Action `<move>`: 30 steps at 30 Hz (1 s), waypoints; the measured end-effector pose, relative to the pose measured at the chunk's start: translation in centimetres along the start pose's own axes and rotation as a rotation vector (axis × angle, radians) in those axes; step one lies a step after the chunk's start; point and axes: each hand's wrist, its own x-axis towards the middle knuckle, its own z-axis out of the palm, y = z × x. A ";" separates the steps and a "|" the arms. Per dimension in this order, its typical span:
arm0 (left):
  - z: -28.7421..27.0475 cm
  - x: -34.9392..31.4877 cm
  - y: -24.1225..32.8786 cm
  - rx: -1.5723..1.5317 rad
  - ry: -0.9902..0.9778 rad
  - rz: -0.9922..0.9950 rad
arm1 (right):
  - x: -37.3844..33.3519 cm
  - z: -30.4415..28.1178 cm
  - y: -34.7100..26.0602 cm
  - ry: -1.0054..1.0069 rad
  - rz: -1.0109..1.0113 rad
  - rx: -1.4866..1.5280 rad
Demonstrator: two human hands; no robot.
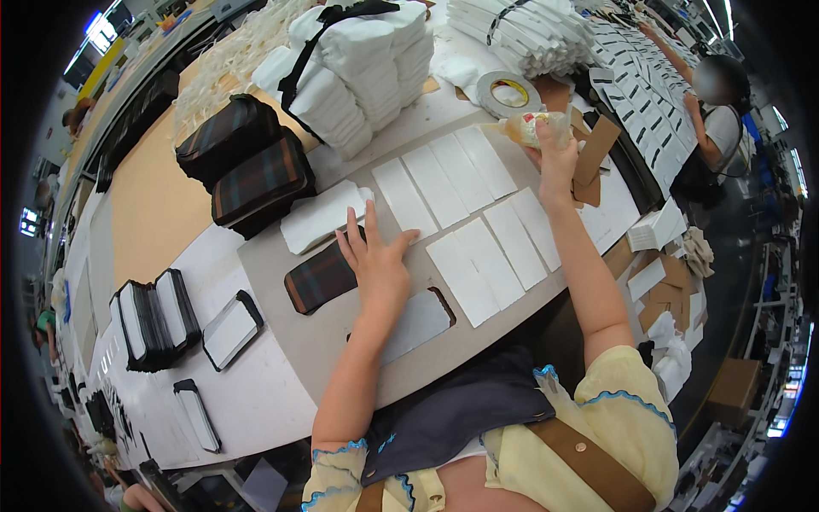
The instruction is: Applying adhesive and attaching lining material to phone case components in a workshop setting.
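Observation:
My left hand (377,269) is spread over a dark plaid fabric piece (320,277), its fingertips near a stack of white pads (324,215). Whether it touches the plaid piece I cannot tell. Further right, my right hand (556,158) is closed around a cream, partly see-through thing with red marks (522,130); its kind is unclear. Between my hands, white rectangular strips (474,271) lie in two rows on a grey board (388,388). By my left forearm lies a pale grey panel with dark edging (418,324).
Plaid stacks (264,183) and a strapped pile of white padding (367,68) stand beyond the board. A large tape roll (508,92) is near brown card pieces (597,149). Black-edged panels (153,320) are at left. Another person (717,119) works at far right.

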 end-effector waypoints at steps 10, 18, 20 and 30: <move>0.0 -0.1 0.0 -0.027 0.010 -0.012 | -1.1 0.8 0.2 0.025 -0.075 -0.122; 0.1 -0.2 -0.2 -0.037 0.016 -0.007 | -2.2 2.1 0.8 -0.012 -0.071 -0.063; 0.1 -0.2 -0.2 -0.041 0.015 -0.010 | -2.6 2.3 0.2 -0.028 -0.062 -0.052; 0.2 -0.2 -0.1 -0.050 0.037 -0.003 | -2.9 2.8 2.7 -0.087 -0.140 -0.185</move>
